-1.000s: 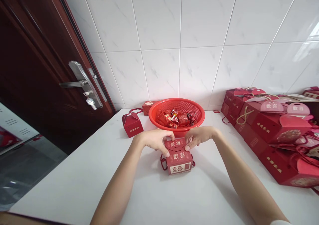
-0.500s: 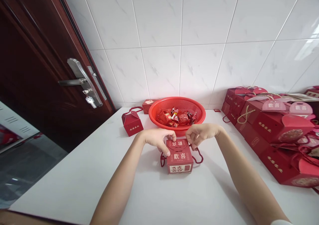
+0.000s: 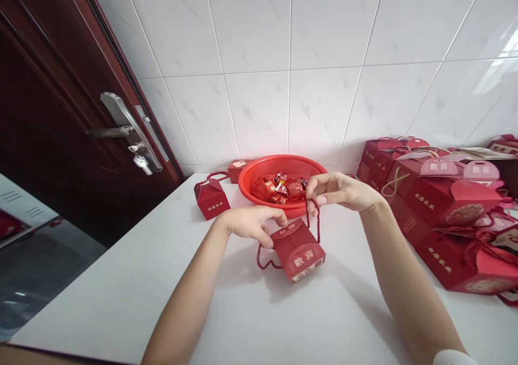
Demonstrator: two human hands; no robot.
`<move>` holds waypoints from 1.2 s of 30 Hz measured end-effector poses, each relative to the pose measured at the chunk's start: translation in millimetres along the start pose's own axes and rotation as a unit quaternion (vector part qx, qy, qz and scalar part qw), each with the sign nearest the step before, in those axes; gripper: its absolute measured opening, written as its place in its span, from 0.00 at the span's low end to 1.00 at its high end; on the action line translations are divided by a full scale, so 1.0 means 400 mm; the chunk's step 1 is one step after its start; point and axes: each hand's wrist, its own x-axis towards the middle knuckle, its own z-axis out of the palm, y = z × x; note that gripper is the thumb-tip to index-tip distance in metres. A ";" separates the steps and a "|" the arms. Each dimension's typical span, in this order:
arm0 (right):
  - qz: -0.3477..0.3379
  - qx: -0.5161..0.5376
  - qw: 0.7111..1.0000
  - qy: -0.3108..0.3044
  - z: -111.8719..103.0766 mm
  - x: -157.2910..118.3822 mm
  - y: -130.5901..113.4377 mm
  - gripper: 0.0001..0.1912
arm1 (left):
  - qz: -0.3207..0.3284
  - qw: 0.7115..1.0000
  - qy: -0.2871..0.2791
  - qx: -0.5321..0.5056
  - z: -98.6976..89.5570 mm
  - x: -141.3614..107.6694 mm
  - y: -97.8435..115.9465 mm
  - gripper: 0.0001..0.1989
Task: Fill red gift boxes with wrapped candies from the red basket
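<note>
With left hand (image 3: 253, 225), pinching far left edge of small red box (image 3: 297, 252); with right hand (image 3: 342, 190), pinching raised red cord (image 3: 318, 224) between thumb and fingers. Holding box at tilt, over bench (image 3: 141, 268) and just in front of basket (image 3: 283, 165) of wrapped sweets (image 3: 283, 188); cannot tell about contact with bench. Seemingly at cord-handling step, with box steadied. Calling, by judgement, for firm hold on box, gentle tension, no snagging of loose loop (image 3: 259, 258) at left.
</note>
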 end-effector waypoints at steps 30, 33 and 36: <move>0.004 -0.398 0.860 0.320 0.188 -0.013 -0.075 0.11 | 0.268 0.915 0.264 -0.149 0.124 -0.057 0.147 0.33; -0.020 -0.370 0.860 0.350 0.190 -0.012 -0.077 0.11 | 0.259 0.900 0.341 -0.088 0.140 -0.040 0.144 0.34; -0.042 -0.349 0.855 0.381 0.193 -0.017 -0.085 0.11 | 0.226 0.878 0.422 -0.012 0.159 -0.014 0.143 0.37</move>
